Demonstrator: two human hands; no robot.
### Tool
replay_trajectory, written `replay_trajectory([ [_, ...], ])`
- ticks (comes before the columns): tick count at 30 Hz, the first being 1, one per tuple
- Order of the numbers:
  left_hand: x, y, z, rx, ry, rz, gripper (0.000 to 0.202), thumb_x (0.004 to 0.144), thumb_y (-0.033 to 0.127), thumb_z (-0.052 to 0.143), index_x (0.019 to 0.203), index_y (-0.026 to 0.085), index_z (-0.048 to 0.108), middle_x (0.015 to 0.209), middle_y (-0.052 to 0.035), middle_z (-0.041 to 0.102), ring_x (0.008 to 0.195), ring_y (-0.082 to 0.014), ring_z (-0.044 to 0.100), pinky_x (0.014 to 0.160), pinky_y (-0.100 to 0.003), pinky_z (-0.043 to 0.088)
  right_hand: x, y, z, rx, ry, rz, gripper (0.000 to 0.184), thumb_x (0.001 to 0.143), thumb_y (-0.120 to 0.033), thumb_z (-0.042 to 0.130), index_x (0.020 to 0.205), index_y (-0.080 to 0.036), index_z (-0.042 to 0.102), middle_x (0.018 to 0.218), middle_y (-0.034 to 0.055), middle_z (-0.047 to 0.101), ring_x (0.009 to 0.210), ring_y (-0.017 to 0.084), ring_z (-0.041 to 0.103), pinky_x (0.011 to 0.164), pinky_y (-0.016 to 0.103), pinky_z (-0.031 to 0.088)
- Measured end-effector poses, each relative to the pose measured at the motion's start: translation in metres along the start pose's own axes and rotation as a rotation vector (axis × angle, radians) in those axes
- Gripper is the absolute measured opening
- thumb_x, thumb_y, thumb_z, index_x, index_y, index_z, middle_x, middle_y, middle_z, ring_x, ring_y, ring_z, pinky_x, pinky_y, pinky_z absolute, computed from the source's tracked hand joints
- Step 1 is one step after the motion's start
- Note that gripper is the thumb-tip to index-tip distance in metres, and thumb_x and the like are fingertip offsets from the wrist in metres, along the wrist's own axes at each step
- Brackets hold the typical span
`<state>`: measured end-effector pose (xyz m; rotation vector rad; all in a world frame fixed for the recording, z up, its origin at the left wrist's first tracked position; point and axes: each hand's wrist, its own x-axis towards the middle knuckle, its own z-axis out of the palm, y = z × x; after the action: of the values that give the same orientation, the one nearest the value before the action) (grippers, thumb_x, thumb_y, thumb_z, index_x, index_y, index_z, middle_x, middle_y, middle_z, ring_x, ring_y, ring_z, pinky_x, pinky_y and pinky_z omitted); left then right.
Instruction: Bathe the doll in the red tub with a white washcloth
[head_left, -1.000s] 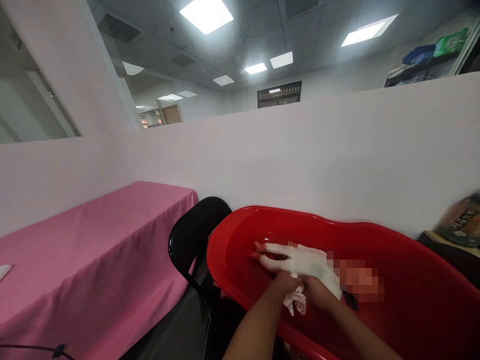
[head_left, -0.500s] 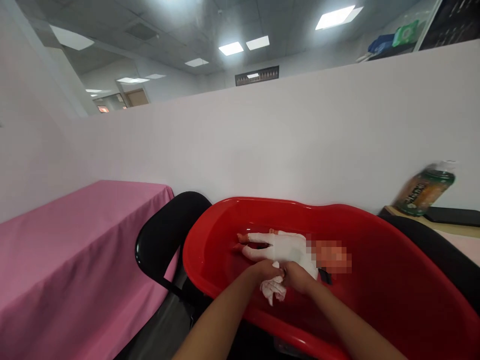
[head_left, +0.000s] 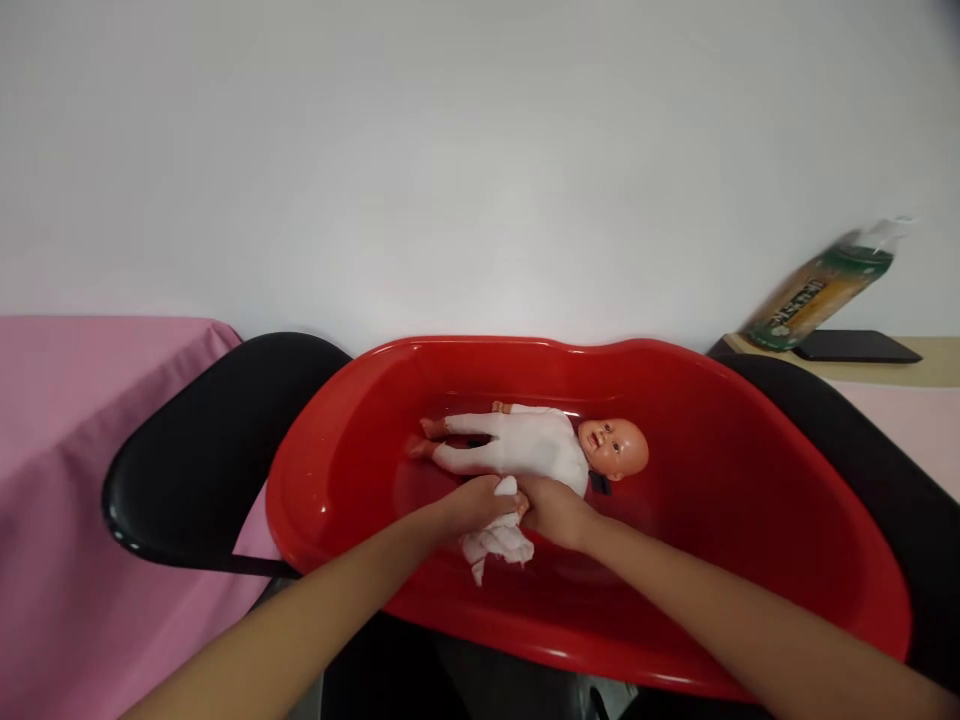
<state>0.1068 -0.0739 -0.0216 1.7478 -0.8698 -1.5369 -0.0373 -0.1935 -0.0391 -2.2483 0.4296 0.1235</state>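
Observation:
A baby doll (head_left: 525, 445) in a white suit lies on its back in a red plastic tub (head_left: 750, 500), head to the right. Just in front of the doll, my left hand (head_left: 472, 503) and my right hand (head_left: 551, 510) meet, both closed on a small white cloth (head_left: 499, 540). The cloth bunches between the fists and hangs down below them. Both forearms reach in over the tub's near rim.
The tub rests on black chairs (head_left: 202, 450). A table under a pink cover (head_left: 67, 480) stands at the left. A green and yellow bottle (head_left: 817, 285) and a flat black object (head_left: 855, 346) sit on a desk at the right. A white partition wall rises behind.
The view has dropped from the ceiling and partition to look down into the tub. My two hands stay clenched together on the cloth in front of the doll.

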Motion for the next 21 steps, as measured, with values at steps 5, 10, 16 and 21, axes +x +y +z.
replay_trajectory([
  [5, 0.006, 0.014, -0.001, -0.008, -0.008, 0.071, 0.020, 0.090, 0.041, 0.066, 0.092, 0.020, 0.066, 0.086, -0.0028, 0.072, 0.079, -0.0198, 0.066, 0.068, -0.026, 0.048, -0.002, 0.005, -0.023, -0.036, -0.105, 0.089, 0.027, 0.084, -0.015, 0.063, 0.110, -0.015, 0.069, 0.116, 0.0095, 0.076, 0.099, 0.023, 0.070, 0.080, 0.029, 0.047],
  [10, 0.025, 0.016, 0.013, -0.168, 0.049, -0.024, 0.033, 0.089, 0.042, 0.068, 0.114, 0.021, 0.065, 0.108, -0.0073, 0.077, 0.103, -0.0277, 0.072, 0.080, -0.031, 0.055, 0.005, 0.010, -0.039, -0.135, -0.155, 0.145, 0.028, 0.082, -0.010, 0.063, 0.109, -0.014, 0.069, 0.116, 0.0109, 0.076, 0.107, 0.026, 0.071, 0.085, 0.031, 0.048],
  [16, 0.041, -0.002, 0.025, -0.097, -0.003, -0.089, 0.050, 0.084, 0.034, 0.070, 0.129, 0.022, 0.053, 0.123, -0.0107, 0.072, 0.114, -0.0303, 0.070, 0.084, -0.034, 0.056, 0.012, 0.015, -0.036, -0.313, -0.282, 0.125, 0.016, 0.085, -0.016, 0.065, 0.097, -0.016, 0.076, 0.109, 0.0107, 0.079, 0.108, 0.031, 0.072, 0.096, 0.039, 0.047],
  [21, 0.037, -0.001, 0.020, -0.104, -0.031, -0.141, 0.050, 0.085, 0.041, 0.069, 0.126, 0.019, 0.052, 0.125, -0.0124, 0.069, 0.115, -0.0310, 0.066, 0.087, -0.035, 0.055, 0.014, 0.015, -0.037, -0.378, -0.314, 0.129, 0.019, 0.086, -0.019, 0.066, 0.102, -0.016, 0.076, 0.108, 0.0123, 0.079, 0.103, 0.031, 0.072, 0.097, 0.041, 0.046],
])
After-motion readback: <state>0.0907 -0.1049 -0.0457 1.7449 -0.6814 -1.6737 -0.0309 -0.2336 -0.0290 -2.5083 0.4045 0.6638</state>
